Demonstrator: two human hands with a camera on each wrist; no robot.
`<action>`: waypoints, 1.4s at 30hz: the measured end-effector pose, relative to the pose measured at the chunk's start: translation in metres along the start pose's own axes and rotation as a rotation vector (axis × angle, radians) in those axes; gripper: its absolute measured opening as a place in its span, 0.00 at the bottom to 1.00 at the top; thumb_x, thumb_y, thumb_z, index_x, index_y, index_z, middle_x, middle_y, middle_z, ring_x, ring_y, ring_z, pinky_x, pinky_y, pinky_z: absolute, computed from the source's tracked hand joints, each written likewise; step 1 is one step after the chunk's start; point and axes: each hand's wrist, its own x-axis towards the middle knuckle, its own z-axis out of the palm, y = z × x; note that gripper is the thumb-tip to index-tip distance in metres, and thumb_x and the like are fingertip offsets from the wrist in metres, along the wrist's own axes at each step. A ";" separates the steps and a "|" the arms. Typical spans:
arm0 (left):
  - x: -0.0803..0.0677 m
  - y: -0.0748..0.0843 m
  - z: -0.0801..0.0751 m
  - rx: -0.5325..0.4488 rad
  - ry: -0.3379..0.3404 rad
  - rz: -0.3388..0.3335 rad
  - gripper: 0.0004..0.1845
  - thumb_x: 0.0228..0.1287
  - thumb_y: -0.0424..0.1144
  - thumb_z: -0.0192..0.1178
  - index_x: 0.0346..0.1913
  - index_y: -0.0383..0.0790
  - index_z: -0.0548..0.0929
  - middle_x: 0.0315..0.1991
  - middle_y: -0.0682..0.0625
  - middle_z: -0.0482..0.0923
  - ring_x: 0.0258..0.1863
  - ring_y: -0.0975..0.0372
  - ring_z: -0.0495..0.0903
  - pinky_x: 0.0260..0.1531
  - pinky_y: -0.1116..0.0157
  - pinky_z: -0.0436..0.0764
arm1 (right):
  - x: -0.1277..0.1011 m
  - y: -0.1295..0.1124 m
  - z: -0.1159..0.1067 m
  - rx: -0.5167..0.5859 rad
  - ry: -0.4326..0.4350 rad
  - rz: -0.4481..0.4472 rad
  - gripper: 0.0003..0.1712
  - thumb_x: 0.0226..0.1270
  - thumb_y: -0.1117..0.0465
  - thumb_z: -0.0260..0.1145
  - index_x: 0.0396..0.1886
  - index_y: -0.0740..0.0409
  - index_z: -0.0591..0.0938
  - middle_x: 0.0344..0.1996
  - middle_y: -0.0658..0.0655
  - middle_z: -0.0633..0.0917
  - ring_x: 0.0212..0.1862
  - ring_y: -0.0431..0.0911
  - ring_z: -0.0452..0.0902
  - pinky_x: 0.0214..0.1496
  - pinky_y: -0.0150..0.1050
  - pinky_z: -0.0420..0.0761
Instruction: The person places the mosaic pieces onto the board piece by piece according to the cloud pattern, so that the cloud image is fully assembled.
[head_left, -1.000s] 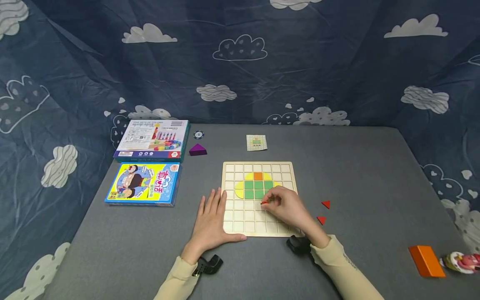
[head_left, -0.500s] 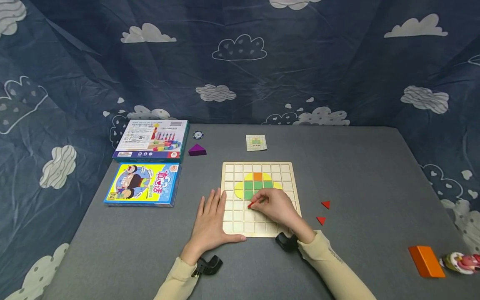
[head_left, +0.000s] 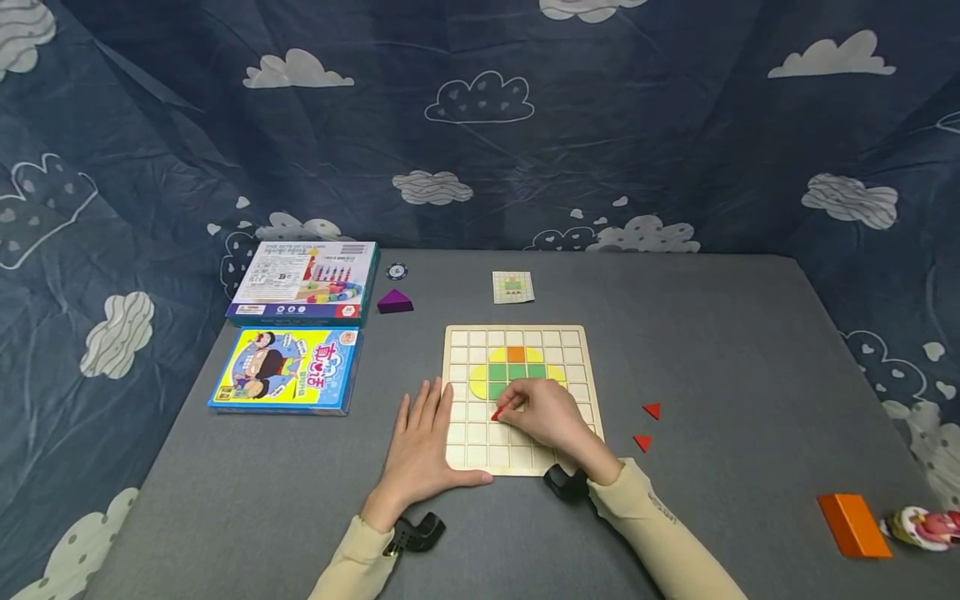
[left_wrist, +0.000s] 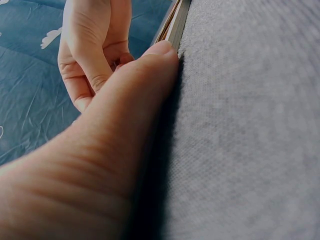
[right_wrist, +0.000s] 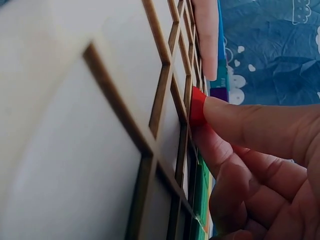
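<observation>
My right hand (head_left: 546,410) pinches a small red triangle tile (right_wrist: 198,107) between thumb and forefinger, right at the grid of a wooden board (head_left: 467,433). In the head view it is over a cell just below the green square tiles (head_left: 497,370). Above these sits an orange square tile (head_left: 516,354), with yellow rounded tiles (head_left: 478,383) around. My left hand (head_left: 423,446) lies flat with fingers straight along the board's left edge, its thumb at the front left corner. In the left wrist view, the left thumb (left_wrist: 145,75) touches the board's edge.
Two red triangle tiles (head_left: 643,442) lie right of the board. A small pattern card (head_left: 513,287) is behind it. Two boxes (head_left: 285,371), a purple block (head_left: 395,302) and a round chip (head_left: 397,272) stand left. An orange block (head_left: 853,525) and a figurine (head_left: 926,527) sit front right.
My right hand has moved left across the board with the red triangle tile, from the middle cells to a cell under the left green tiles. The left hand has stayed in place.
</observation>
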 end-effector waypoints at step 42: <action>-0.001 0.000 -0.001 0.001 0.006 0.005 0.70 0.35 0.82 0.56 0.75 0.37 0.46 0.75 0.41 0.43 0.73 0.53 0.37 0.68 0.52 0.34 | -0.002 0.004 -0.002 -0.093 -0.008 0.043 0.04 0.52 0.55 0.75 0.28 0.47 0.88 0.14 0.42 0.74 0.18 0.40 0.67 0.20 0.36 0.65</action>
